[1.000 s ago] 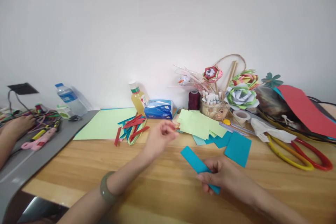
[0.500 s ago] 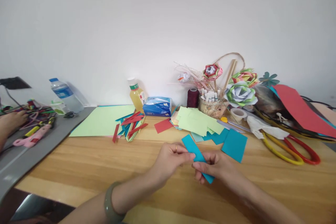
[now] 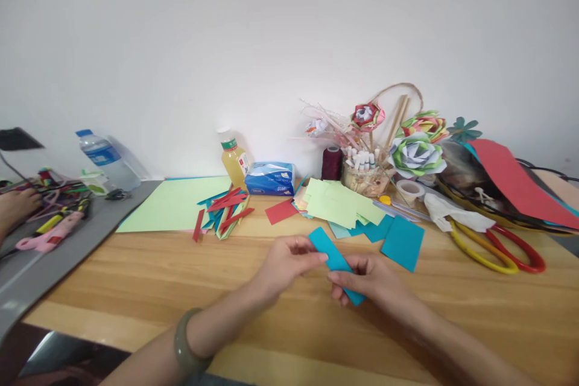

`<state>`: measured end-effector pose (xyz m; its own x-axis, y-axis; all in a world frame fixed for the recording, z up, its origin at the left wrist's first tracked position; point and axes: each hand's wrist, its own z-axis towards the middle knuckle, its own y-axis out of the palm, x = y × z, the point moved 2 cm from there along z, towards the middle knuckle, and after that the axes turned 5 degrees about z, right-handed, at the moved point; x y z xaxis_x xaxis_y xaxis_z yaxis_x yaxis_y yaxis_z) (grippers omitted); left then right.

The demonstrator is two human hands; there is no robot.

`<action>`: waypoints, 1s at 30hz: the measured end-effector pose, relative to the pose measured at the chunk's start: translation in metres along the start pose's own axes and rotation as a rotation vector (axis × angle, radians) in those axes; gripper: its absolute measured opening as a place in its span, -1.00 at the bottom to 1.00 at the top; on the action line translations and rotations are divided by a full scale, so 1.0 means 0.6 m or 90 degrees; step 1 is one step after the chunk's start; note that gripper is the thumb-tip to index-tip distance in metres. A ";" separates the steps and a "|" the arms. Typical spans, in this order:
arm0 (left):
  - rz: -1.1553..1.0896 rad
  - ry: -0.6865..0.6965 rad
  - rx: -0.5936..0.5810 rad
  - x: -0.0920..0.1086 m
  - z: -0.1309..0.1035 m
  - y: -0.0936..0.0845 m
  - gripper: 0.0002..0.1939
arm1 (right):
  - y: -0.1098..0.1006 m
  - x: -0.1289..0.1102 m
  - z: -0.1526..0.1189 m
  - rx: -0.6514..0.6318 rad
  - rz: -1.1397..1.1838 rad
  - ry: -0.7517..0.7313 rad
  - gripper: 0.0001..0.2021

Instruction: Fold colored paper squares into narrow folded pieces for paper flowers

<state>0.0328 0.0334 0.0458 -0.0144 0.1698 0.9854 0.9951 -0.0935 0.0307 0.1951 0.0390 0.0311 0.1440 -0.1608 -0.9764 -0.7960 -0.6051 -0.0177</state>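
Note:
A narrow teal paper strip (image 3: 329, 249) hangs just above the wooden table (image 3: 136, 277), slanting from upper left to lower right. My left hand (image 3: 286, 265), with a green bangle on its wrist, pinches the strip's middle from the left. The strip's lower end is pinched from the right by my right hand (image 3: 368, 281), which hides that end. A teal paper rectangle (image 3: 402, 242) lies flat just beyond my right hand. Behind both hands are a red paper piece (image 3: 281, 211) and a pile of pale green sheets (image 3: 337, 204).
Red and teal paper strips (image 3: 225, 215) lie on a large green sheet (image 3: 174, 211). At the back stand a juice bottle (image 3: 234, 163), tissue pack (image 3: 270, 178), thread spool (image 3: 332, 163) and paper flowers (image 3: 416, 154). Red-yellow hoops (image 3: 502, 247) lie right. Another person's hand (image 3: 15, 208) rests far left.
My left hand came back from the paper pile and took hold of the teal strip beside my right hand. A red paper piece now lies where that hand was.

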 end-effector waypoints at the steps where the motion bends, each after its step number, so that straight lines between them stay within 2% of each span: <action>1: 0.005 0.000 -0.019 -0.002 -0.004 0.009 -0.77 | 0.001 0.000 0.001 0.005 0.005 0.003 -0.50; 5: -0.009 -0.005 -0.039 -0.003 -0.008 0.022 -0.79 | 0.006 0.002 -0.001 0.019 0.029 0.018 -0.49; 12: -0.088 -0.029 0.034 0.000 0.010 -0.002 -0.71 | 0.011 0.011 -0.011 0.017 0.037 0.035 -0.49; 18: -0.151 -0.080 0.029 -0.002 0.037 -0.012 -0.67 | 0.016 0.022 -0.022 0.025 0.023 0.055 -0.48; 21: -0.184 -0.066 0.047 0.005 0.056 -0.025 -0.70 | 0.022 0.026 -0.029 0.030 0.001 0.055 -0.50; 24: -0.186 -0.069 0.024 0.012 0.063 -0.033 -0.71 | 0.019 0.026 -0.031 0.067 -0.025 0.039 -0.56; 26: -0.173 -0.082 -0.004 0.013 0.061 -0.031 -0.71 | 0.009 0.020 -0.028 0.148 -0.119 -0.063 -0.68; 28: -0.155 -0.091 -0.024 0.011 0.058 -0.025 -0.70 | -0.001 0.009 -0.025 0.241 -0.325 -0.266 -0.77; 30: -0.135 -0.098 -0.043 0.007 0.058 -0.018 -0.69 | -0.003 -0.001 -0.024 0.280 -0.558 -0.475 -0.76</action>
<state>0.0255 0.0690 0.0435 -0.2021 0.3400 0.9184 0.9626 -0.1039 0.2503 0.2049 0.0291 0.0346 0.4728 0.7396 -0.4790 -0.7505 0.0532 -0.6587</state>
